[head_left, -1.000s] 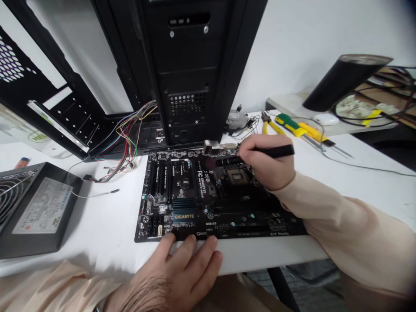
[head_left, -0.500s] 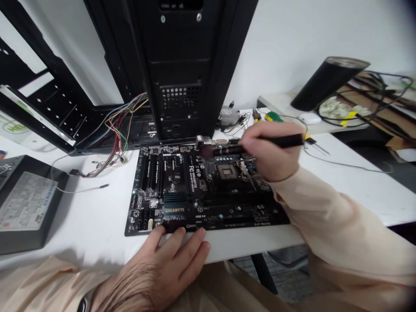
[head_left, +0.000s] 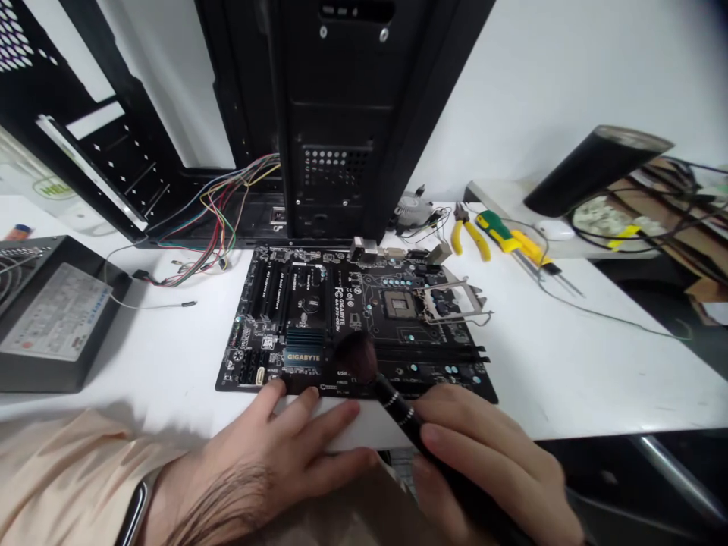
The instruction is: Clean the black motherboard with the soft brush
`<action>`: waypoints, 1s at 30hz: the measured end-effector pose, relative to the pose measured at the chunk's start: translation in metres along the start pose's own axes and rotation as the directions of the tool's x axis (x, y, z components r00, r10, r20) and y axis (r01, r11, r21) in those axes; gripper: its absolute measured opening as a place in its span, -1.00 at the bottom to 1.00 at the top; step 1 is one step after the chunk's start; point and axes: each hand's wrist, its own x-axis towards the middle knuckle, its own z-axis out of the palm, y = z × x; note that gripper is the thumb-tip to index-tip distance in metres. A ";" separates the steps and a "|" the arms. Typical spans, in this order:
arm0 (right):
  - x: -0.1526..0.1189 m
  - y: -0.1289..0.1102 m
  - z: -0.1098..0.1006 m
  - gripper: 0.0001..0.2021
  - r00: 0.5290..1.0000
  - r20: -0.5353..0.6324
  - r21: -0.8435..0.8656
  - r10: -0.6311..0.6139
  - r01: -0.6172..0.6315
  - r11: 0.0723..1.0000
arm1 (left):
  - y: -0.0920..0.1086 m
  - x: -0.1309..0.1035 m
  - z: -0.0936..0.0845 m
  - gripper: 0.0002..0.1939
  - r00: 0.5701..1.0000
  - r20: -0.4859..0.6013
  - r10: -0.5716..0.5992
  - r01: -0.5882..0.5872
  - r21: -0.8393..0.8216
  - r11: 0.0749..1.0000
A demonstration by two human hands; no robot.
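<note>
A black motherboard lies flat on the white table, its CPU socket exposed and the metal socket frame raised. My left hand rests at the board's near edge, fingers spread, with fingertips touching the edge near the heatsink. In my right hand is a black-handled brush, its dark bristles over the lower middle of the board, just right of the heatsink. Whether the bristles touch the surface cannot be made out.
Behind the board stands a black computer case with loose coloured wires. A power supply sits at left. Pliers, screwdrivers, a cooler fan and a black cylinder are at back right.
My right hand and the brush have moved from the board's far side to its near side. The raised socket frame is now uncovered. The view has shifted slightly.
</note>
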 end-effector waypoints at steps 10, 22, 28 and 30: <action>0.022 -0.015 0.049 -0.91 0.997 0.061 -0.002 -0.041 0.042 0.999 | 0.006 0.004 0.003 -0.66 0.997 -0.038 -0.073 0.071 -0.037 0.997; 0.014 -0.021 0.045 -0.90 0.995 0.083 -0.084 0.055 -0.048 0.995 | 0.014 0.001 0.012 -0.68 0.986 -0.087 -0.140 0.133 -0.085 0.987; 0.012 -0.022 0.046 -0.89 0.996 0.054 -0.082 0.064 -0.060 0.995 | 0.016 -0.002 0.013 -0.69 0.986 -0.075 -0.150 0.136 -0.166 0.977; 0.010 -0.022 0.047 -0.90 0.997 0.041 -0.099 0.066 -0.062 0.993 | 0.017 -0.004 0.011 -0.72 0.987 -0.076 -0.139 0.126 -0.155 0.980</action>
